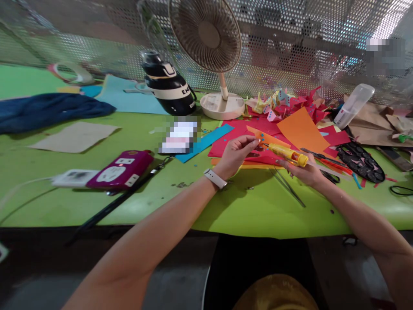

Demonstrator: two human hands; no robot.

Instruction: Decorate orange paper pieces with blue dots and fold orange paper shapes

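My left hand (240,151), wearing a pale wristband, is pinched closed at the edge of an orange piece of paper (272,140) with small blue dots. My right hand (305,170) is wrapped around a yellow glue gun (287,153), whose dark tip points left at my left fingertips. A translucent stick (332,168) shows behind the gun. Red sheets (227,140) lie beneath both hands. Metal tweezers (290,188) rest on the green table just below the right hand, and scissors (325,158) with orange on them lie to its right.
A purple power strip (121,170), a phone (179,137) and a blue paper strip (206,142) lie left. Behind stand a black bottle (171,88) and a fan (222,105). Folded paper shapes (287,105), a clear bottle (355,105) and a black tray (361,161) are right.
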